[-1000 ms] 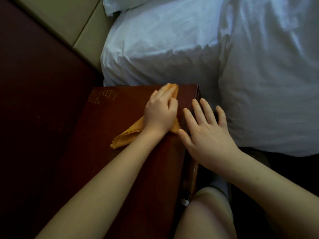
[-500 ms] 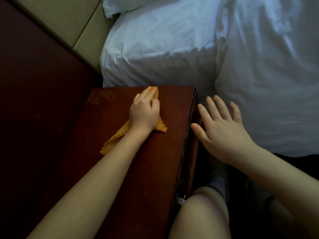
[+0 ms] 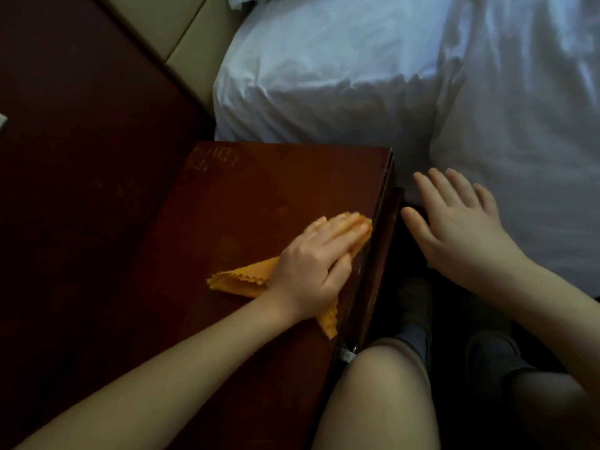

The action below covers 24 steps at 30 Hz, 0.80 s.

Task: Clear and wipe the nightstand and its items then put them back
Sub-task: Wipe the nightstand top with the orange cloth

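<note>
At the right edge of the dark red wooden nightstand [image 3: 246, 196] surface, an orange zigzag-edged cloth [image 3: 243, 279] is pressed flat under the left hand [image 3: 315, 264]. Beside that edge, the right hand [image 3: 454, 228] is held spread, empty. Wiping looks underway; flat strokes across the rest are called for next.

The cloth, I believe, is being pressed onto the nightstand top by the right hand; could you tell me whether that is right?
Not quite: the left hand, fingers flat, presses the cloth onto the nightstand top. The right hand is open beside the nightstand and holds nothing. The head view shows this.
</note>
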Tool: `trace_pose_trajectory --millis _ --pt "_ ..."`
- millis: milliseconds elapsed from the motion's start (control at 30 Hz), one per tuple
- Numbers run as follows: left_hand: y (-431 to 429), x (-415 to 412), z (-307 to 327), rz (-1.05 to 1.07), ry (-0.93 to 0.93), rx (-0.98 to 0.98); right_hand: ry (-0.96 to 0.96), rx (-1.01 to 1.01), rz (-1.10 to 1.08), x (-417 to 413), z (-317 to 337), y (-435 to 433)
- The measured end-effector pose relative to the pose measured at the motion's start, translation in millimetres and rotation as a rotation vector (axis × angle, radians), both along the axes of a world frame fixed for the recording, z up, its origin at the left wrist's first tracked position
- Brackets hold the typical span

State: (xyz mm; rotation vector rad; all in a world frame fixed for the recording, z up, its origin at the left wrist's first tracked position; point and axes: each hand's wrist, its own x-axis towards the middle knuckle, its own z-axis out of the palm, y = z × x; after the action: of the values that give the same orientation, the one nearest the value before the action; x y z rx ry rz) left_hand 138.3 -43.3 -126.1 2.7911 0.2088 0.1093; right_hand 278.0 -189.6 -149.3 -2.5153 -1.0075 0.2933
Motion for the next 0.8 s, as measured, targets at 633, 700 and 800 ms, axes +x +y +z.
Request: trace_pose_trajectory --millis 633,700,800 --pt "176.8 -63.7 -2.1 0.708 -0.061 0.058 -0.098 0.227 0.241 -52.4 7.2 52.1" --pt "203.0 -59.3 -1.6 0.739 -0.073 0.059 -0.099 0.246 0.229 -56.4 7.2 62.1" --pt "236.1 -53.0 -2.8 0.777 -0.087 0.050 -0.154 0.259 0.255 -64.6 8.7 79.5"
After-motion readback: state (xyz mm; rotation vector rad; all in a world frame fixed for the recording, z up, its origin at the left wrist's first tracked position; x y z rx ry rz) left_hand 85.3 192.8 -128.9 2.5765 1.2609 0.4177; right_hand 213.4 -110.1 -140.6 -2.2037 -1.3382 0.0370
